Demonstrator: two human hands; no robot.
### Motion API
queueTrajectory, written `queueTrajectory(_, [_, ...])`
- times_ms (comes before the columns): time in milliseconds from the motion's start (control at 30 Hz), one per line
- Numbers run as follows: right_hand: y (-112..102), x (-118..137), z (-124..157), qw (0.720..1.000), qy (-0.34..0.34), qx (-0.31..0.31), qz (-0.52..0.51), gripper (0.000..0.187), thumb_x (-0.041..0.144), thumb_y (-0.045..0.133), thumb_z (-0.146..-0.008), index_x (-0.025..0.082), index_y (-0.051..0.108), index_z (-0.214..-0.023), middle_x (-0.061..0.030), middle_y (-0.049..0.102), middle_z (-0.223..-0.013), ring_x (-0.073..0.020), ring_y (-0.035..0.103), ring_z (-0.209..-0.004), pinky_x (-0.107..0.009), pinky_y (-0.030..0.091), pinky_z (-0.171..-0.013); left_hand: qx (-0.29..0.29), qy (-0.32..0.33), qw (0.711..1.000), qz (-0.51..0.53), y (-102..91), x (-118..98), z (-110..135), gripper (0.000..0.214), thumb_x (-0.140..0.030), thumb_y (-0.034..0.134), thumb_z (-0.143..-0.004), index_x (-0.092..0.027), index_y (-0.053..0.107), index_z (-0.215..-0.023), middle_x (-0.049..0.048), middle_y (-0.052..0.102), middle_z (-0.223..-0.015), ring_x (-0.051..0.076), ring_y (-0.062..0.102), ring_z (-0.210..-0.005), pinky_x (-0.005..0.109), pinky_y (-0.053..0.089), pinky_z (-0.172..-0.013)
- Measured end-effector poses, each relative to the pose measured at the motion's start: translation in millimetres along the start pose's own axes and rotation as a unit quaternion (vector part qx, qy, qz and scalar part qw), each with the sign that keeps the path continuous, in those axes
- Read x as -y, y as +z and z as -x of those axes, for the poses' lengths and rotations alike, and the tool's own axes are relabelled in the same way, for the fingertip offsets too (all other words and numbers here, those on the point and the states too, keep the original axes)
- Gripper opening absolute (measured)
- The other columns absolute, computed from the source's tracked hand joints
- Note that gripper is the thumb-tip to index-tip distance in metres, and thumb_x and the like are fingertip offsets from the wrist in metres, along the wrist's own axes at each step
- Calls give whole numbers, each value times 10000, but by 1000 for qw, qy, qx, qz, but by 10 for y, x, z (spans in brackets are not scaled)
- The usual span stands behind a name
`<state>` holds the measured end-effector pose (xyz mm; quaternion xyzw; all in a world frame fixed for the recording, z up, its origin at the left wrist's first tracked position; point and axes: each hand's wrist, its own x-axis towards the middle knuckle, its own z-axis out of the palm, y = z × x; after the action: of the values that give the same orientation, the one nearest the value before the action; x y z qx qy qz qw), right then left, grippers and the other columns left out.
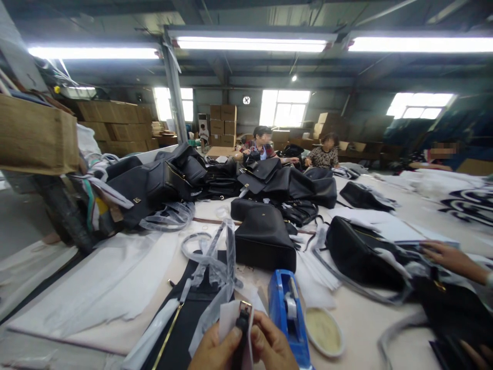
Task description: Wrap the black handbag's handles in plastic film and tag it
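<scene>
At the bottom centre, my left hand (219, 345) and my right hand (271, 341) are both closed on a black strap (242, 329) with a gold-coloured buckle (245, 307). White paper (227, 319) lies around the strap between my fingers. Under and behind my hands is a black bag (185, 318) lying flat, with a gold zipper (168, 331) along it. Its handles (227, 252) are wrapped in clear plastic. Close to my right hand stands a blue tape dispenser (287, 313) holding a tape roll.
A shallow round dish (324, 331) sits right of the dispenser. Beyond is an upright black bag (264, 236), with many more bags piled behind. White sheets (100, 277) cover the table's left. At right, a co-worker's hand (442, 257) reaches over another bag (362, 257). Other people sit across the table.
</scene>
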<state>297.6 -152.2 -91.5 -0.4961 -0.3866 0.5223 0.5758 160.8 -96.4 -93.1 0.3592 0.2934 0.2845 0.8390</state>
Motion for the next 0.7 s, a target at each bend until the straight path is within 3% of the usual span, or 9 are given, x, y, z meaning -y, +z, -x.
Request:
queueTrajectory(167, [16, 24, -2, 1000, 0, -17, -7, 658, 745, 621, -692, 199, 710, -1048, -2, 524, -612, -128, 437, -506, -261, 408, -506, 40, -10, 999, 17, -16, -22, -23, 362, -444, 771, -733, -159, 709, -949, 42, 665, -684, 170, 618, -680, 258, 429, -666])
queueTrajectory(333, [44, -20, -25, 998, -30, -32, -43, 539, 656, 612, -774, 192, 692, -1036, 21, 462, -577, -113, 402, -506, -230, 351, -470, 53, -17, 998, 3, -11, -77, -47, 457, -473, 778, -711, -148, 678, -1015, 73, 667, -750, 201, 626, -691, 323, 449, -708])
queueTrajectory(467, [80, -56, -10, 996, -40, -36, -66, 464, 599, 602, -813, 195, 680, -1027, 25, 449, -566, -116, 414, -501, -227, 326, -460, 87, -29, 996, -5, 5, -132, -75, 530, -510, 787, -681, -130, 667, -1030, 79, 650, -766, 176, 587, -642, 304, 437, -656])
queueTrajectory(700, [102, -78, 30, 996, -44, -55, -57, 480, 624, 607, -791, 209, 688, -1017, 25, 459, -583, -105, 365, -486, -225, 335, -450, 117, -94, 983, -106, 158, -460, -24, 318, -391, 712, -784, -112, 688, -933, 89, 683, -793, 181, 625, -706, 265, 432, -674])
